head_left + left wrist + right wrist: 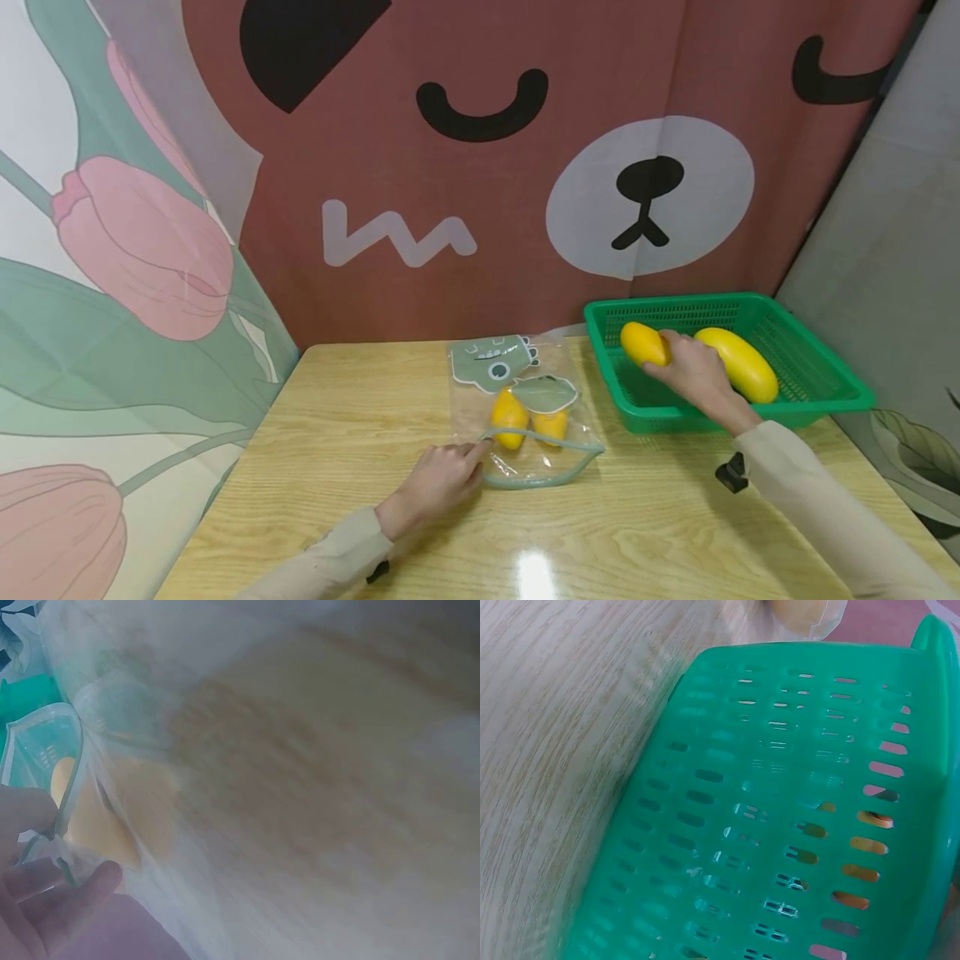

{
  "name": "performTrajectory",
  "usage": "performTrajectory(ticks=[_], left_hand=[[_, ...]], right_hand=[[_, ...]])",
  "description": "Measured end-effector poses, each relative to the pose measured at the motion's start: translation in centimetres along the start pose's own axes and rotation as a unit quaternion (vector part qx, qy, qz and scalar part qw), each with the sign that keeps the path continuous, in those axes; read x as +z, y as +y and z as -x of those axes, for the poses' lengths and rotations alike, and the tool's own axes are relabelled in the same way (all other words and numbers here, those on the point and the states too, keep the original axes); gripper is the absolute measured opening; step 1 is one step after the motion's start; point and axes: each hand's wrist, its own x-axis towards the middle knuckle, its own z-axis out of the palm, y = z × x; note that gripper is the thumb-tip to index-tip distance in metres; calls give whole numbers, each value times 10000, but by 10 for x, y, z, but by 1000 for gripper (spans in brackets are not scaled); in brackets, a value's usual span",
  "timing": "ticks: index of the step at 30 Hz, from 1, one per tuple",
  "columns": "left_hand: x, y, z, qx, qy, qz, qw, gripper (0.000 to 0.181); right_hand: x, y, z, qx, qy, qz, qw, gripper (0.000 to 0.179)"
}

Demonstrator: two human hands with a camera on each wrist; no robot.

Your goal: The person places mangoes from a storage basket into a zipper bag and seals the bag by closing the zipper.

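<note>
At the mouth of a clear zip bag (551,481), my left hand (446,477) pinches the left end of its pale green rim. The bag lies on the table with its mouth spread towards me. Two yellow mangoes (510,417) rest inside, partly behind its printed cartoon patches. My right hand (693,371) reaches over the near side of a green basket (645,421) and grips another yellow mango (642,343). A longer yellow fruit (738,364) lies in the basket beside that hand. In the right wrist view the basket wall (727,787) hides the right hand's grip.
The basket stands at the table's right end, close to the bag's right side. The wooden table (360,417) meets a bear-print curtain (375,300) at the back. Printed cloth hangs at the left and right.
</note>
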Motion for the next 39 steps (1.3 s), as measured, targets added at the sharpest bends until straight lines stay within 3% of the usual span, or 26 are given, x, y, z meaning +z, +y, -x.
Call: performTrajectory(ticks=[18, 39], left_hand=[[-1, 1, 0, -79, -202, -24, 9998, 35], [1, 0, 0, 30, -94, -50, 9999, 36]], right_hand=[[-12, -9, 8, -178, 269, -31, 9995, 65], [-23, -28, 20, -500, 608, -246, 9966, 62]])
